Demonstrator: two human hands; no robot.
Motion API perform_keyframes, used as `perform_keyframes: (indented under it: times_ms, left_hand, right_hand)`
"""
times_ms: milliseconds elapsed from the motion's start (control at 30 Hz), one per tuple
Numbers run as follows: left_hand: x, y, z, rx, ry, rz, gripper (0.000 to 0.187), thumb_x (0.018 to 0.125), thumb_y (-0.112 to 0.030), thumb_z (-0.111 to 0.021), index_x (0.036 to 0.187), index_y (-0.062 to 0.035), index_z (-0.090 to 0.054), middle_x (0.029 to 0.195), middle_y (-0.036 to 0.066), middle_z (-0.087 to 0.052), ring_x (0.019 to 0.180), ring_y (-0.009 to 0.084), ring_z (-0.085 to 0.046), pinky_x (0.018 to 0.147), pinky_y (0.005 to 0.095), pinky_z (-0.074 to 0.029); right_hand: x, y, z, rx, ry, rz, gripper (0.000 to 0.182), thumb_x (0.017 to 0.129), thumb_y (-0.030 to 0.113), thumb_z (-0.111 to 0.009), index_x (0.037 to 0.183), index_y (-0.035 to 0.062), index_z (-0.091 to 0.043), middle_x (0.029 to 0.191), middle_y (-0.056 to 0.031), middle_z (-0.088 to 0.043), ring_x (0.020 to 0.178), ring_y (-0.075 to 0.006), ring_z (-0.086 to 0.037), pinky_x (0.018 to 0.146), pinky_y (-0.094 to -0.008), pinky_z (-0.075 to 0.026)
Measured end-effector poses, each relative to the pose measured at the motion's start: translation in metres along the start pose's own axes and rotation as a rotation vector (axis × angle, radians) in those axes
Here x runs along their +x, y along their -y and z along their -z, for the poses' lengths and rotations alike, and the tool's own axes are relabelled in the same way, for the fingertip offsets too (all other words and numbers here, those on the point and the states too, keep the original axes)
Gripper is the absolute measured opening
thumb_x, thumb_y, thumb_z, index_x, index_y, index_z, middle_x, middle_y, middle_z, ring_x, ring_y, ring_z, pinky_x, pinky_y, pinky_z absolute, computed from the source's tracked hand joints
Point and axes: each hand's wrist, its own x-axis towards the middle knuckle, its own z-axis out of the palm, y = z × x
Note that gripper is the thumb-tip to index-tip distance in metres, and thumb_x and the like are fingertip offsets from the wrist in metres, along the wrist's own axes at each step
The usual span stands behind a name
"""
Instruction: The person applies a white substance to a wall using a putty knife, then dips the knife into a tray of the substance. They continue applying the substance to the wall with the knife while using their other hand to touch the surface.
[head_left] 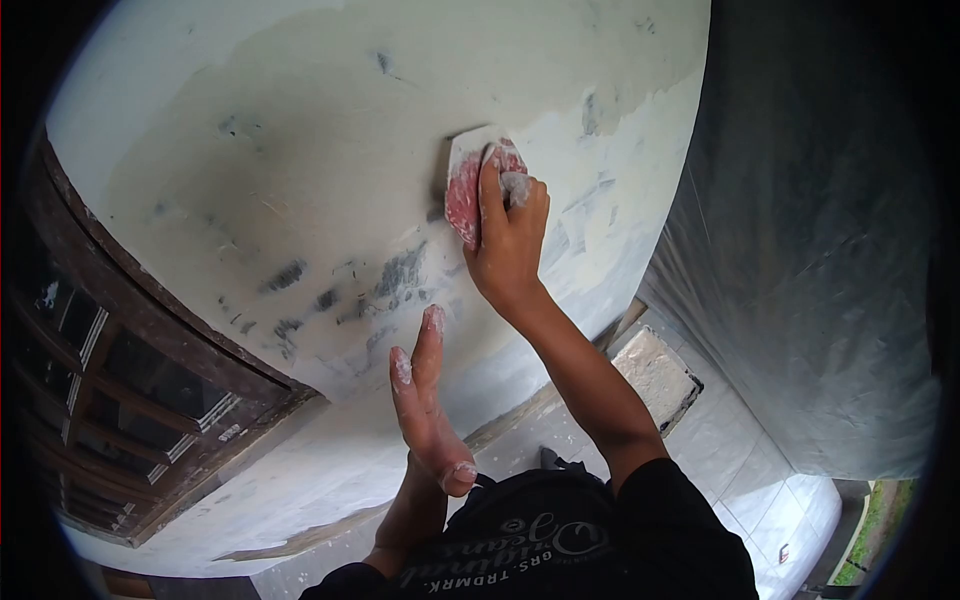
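Head view, looking along the wall (330, 150): the right hand (508, 240) has its fingers laid flat over a red sanding pad (465, 190), pressing it against the plaster, so the pad is pinned between fingertips and wall, not pinched at an edge. The pad sits high on the wall, above and to the right of the dark scuffed patches (400, 275). The left hand (428, 400) hangs free below the pad, fingers held straight and close together, dusted white, holding nothing and apparently just off the wall. To the left of the wall runs a dark wooden window frame (150, 350); to its right, a grey plastic sheet (810, 250). For good work I would judge even, flat pressure best, since a tilted pad could gouge the soft skim.
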Motion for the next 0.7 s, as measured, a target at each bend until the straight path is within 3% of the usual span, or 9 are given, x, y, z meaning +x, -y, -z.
perform_keyframes:
  times_ms: [67,167,367,433,500,567,700]
  left_hand:
    - [0.001,0.000,0.001,0.003,0.004,0.000,0.112,0.081,-0.074,-0.047,0.152,-0.0030,0.002,0.152,0.032,-0.022,0.142,0.0474,-0.020,0.116,0.0566,-0.009]
    - [0.002,0.002,0.004,0.015,-0.010,-0.015,0.112,0.080,-0.074,-0.047,0.152,-0.0035,0.002,0.151,0.032,-0.022,0.142,0.0476,-0.021,0.116,0.0563,-0.009]
    - [-0.001,0.003,0.003,0.010,-0.014,0.000,0.112,0.080,-0.075,-0.047,0.152,-0.0038,0.002,0.152,0.033,-0.022,0.142,0.0478,-0.021,0.116,0.0562,-0.008]
    - [-0.001,0.003,0.002,0.001,-0.004,-0.012,0.113,0.080,-0.075,-0.047,0.152,-0.0037,0.002,0.152,0.032,-0.022,0.142,0.0476,-0.020,0.116,0.0563,-0.008]
    - [0.001,0.003,0.001,0.002,0.003,-0.010,0.113,0.080,-0.075,-0.047,0.152,-0.0036,0.002,0.152,0.032,-0.022,0.142,0.0478,-0.020,0.116,0.0563,-0.008]
    - [0.002,0.001,0.000,0.004,0.007,-0.010,0.113,0.080,-0.075,-0.047,0.152,-0.0035,0.003,0.152,0.032,-0.022,0.142,0.0479,-0.020,0.116,0.0564,-0.009]
    - [0.000,0.000,0.002,0.024,-0.021,0.006,0.114,0.080,-0.076,-0.046,0.152,-0.0035,0.003,0.151,0.033,-0.021,0.142,0.0479,-0.021,0.116,0.0563,-0.009]
  right_hand:
    - [0.011,0.003,-0.011,-0.125,0.016,0.076,0.057,0.074,-0.003,-0.061,0.131,-0.0035,-0.052,0.095,-0.0164,-0.048,0.085,-0.0310,-0.045,0.074,-0.0412,-0.036]
    - [-0.007,0.004,-0.011,-0.108,0.064,0.043,0.054,0.076,-0.004,-0.059,0.129,-0.0040,-0.052,0.096,-0.0161,-0.048,0.085,-0.0310,-0.045,0.075,-0.0412,-0.037]
    - [-0.036,-0.002,0.008,-0.023,0.146,-0.030,0.065,0.070,-0.001,-0.068,0.132,-0.0047,-0.049,0.101,-0.0197,-0.050,0.089,-0.0332,-0.046,0.075,-0.0425,-0.035]
    - [-0.020,0.000,0.014,0.017,0.046,-0.034,0.073,0.065,-0.010,-0.065,0.135,-0.0038,-0.046,0.105,-0.0208,-0.050,0.090,-0.0343,-0.045,0.078,-0.0424,-0.036]
    - [0.004,0.011,0.015,0.009,0.050,-0.061,0.072,0.066,-0.008,-0.066,0.135,-0.0032,-0.046,0.104,-0.0200,-0.050,0.090,-0.0337,-0.046,0.078,-0.0424,-0.036]
    - [0.017,0.017,0.007,-0.058,0.094,0.051,0.060,0.072,-0.003,-0.063,0.131,-0.0034,-0.052,0.100,-0.0190,-0.050,0.087,-0.0321,-0.046,0.073,-0.0412,-0.035]
    - [-0.021,0.013,-0.011,-0.044,0.064,0.095,0.054,0.075,-0.004,-0.057,0.129,-0.0022,-0.054,0.098,-0.0166,-0.049,0.084,-0.0304,-0.045,0.073,-0.0402,-0.036]
